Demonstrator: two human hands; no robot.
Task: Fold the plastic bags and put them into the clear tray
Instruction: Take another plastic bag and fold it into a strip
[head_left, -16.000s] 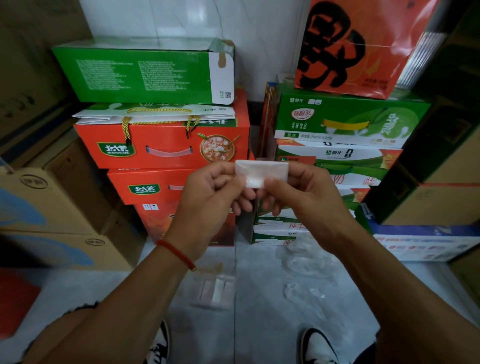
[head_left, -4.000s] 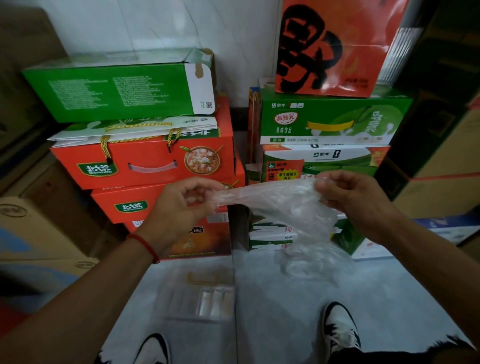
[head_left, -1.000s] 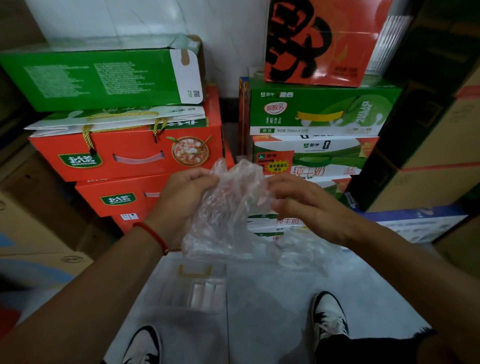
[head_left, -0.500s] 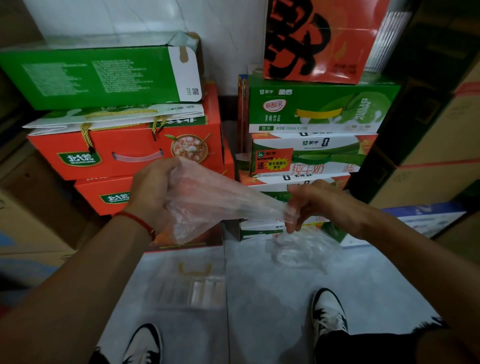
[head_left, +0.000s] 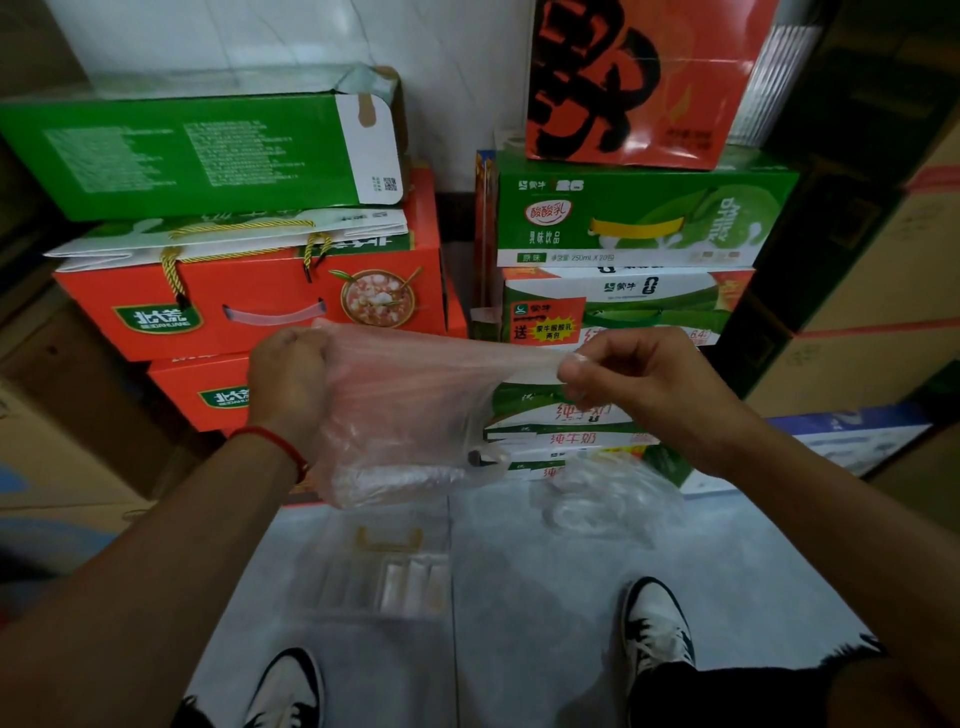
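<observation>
a: tray (head_left: 387, 577) on the floor between the shoes, a few folded bags (head_left: 410, 579) already lined up in its right part. left part looks unfilled, hard to say through the clear plastic.

b: what's left?

a: one bag (head_left: 405, 405) in the air, not yet folded. loose pile (head_left: 608, 493) on the floor right of the tray, by the cartons (head_left: 623, 312). so i'd judge it partway, several bags to go.

b: hands?

a: both raised at chest level in front of the cartons. left hand (head_left: 288, 379) grips one end of the bag in a closed fist, back of hand to camera. right hand (head_left: 628, 379) pinches the other end between thumb and fingers. top edge pulled taut between them, rest of the bag sagging below the left hand.

b: step?

a: looks like stretching it flat ahead of the first fold.
</observation>
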